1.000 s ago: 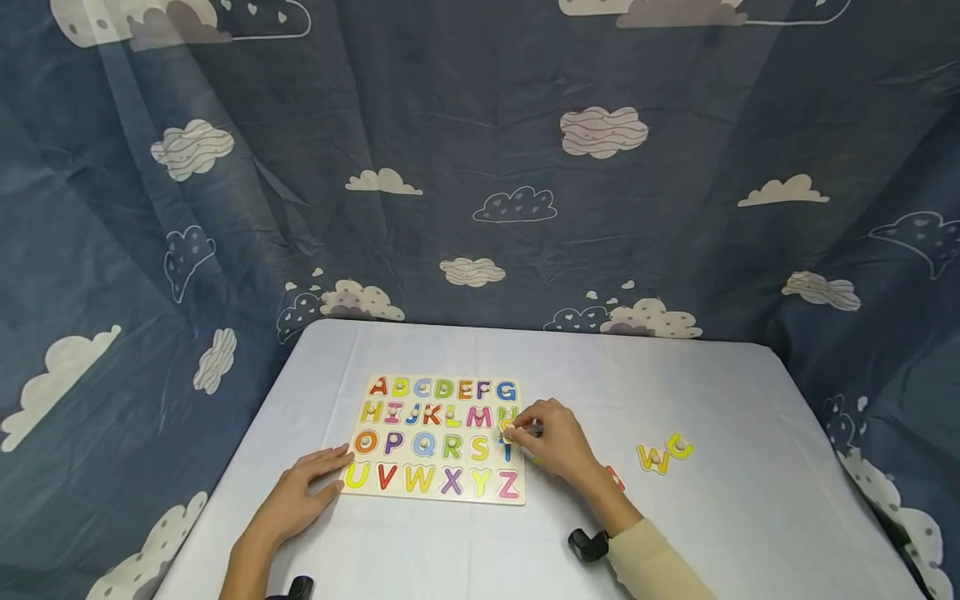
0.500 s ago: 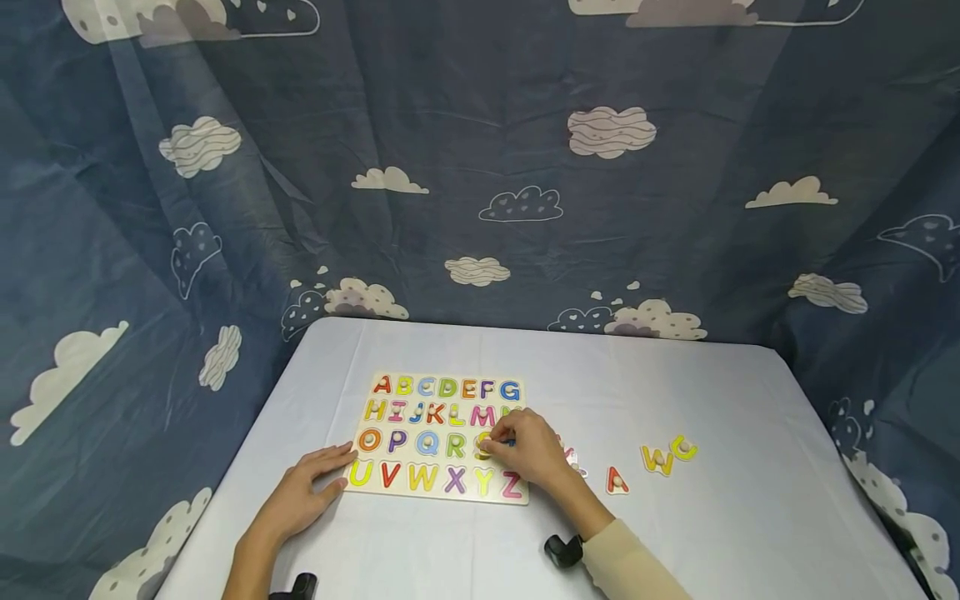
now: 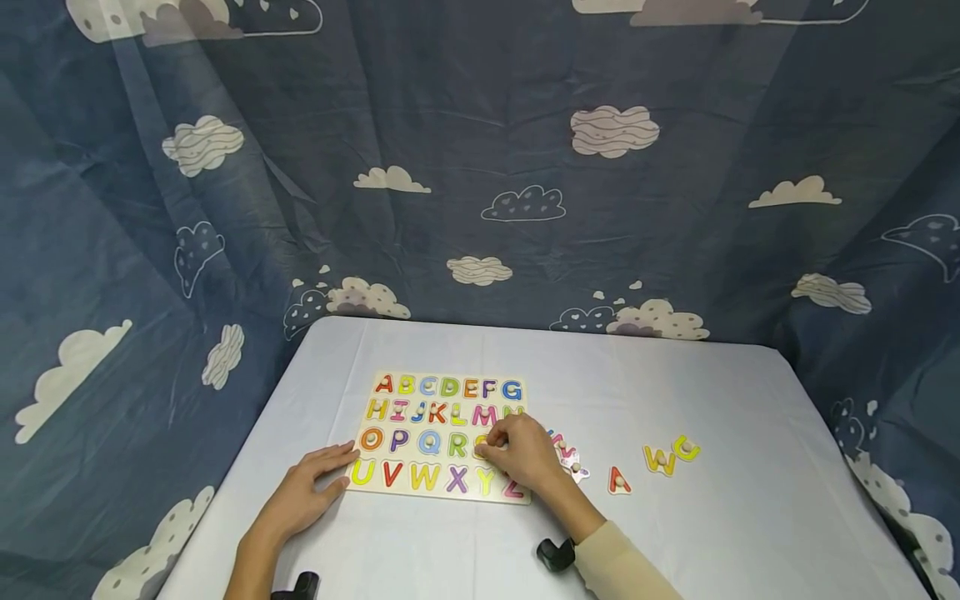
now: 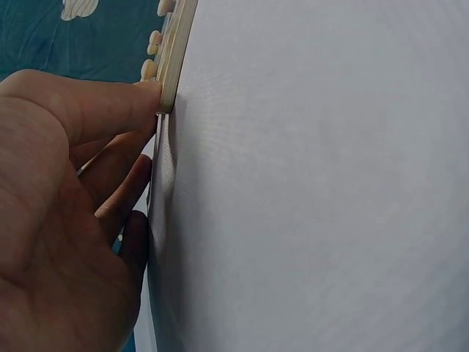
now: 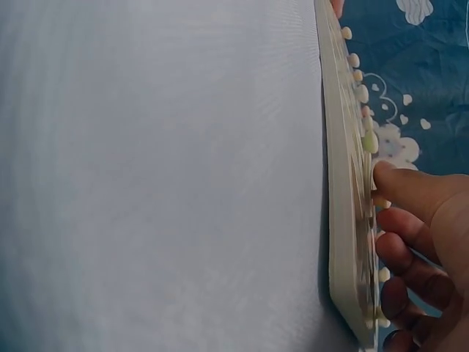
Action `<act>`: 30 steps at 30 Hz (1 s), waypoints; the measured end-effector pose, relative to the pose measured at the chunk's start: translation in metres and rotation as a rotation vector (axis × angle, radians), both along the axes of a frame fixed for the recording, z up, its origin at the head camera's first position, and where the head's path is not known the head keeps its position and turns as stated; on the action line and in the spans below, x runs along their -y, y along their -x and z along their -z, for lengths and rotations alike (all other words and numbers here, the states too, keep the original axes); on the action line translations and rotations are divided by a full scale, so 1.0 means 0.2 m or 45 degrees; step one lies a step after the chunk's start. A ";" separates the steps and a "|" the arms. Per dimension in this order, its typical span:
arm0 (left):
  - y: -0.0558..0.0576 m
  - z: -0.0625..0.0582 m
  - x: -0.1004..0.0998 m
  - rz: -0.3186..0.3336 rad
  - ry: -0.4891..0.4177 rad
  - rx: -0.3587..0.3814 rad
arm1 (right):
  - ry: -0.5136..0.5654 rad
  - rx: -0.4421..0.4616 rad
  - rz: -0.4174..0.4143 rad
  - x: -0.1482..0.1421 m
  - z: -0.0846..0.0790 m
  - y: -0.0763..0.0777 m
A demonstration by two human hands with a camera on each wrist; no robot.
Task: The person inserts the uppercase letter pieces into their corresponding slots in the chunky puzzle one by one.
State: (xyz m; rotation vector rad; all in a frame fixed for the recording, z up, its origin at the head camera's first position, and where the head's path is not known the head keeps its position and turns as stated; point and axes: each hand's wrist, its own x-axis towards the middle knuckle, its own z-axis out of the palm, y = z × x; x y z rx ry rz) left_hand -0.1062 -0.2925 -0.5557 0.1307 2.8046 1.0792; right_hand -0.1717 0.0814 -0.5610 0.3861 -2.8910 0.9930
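A dark blue cloud-patterned cloth [image 3: 420, 225] hangs around a white-covered table [image 3: 750, 517].

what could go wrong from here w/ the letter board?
1. Fit: the right hand is at the yellow letter over the S spot, hiding part of it; it may sit crooked unnoticed.
2. Slip: the left hand touches the board only near its left edge, so pressing might shift it.
3. Bump: a loose pink letter lies beside the right hand and might get knocked.
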 end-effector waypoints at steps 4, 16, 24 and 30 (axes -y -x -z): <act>0.01 0.01 0.00 0.003 0.001 -0.005 | -0.013 -0.031 0.013 0.00 -0.01 0.00; 0.01 0.02 0.00 -0.008 0.001 -0.001 | -0.010 -0.032 0.029 0.00 0.00 -0.02; 0.01 0.02 -0.01 -0.010 0.003 0.009 | 0.075 0.007 0.068 -0.08 -0.03 -0.02; 0.01 0.02 0.00 -0.018 0.011 0.021 | 0.097 -0.034 0.127 -0.24 -0.05 0.02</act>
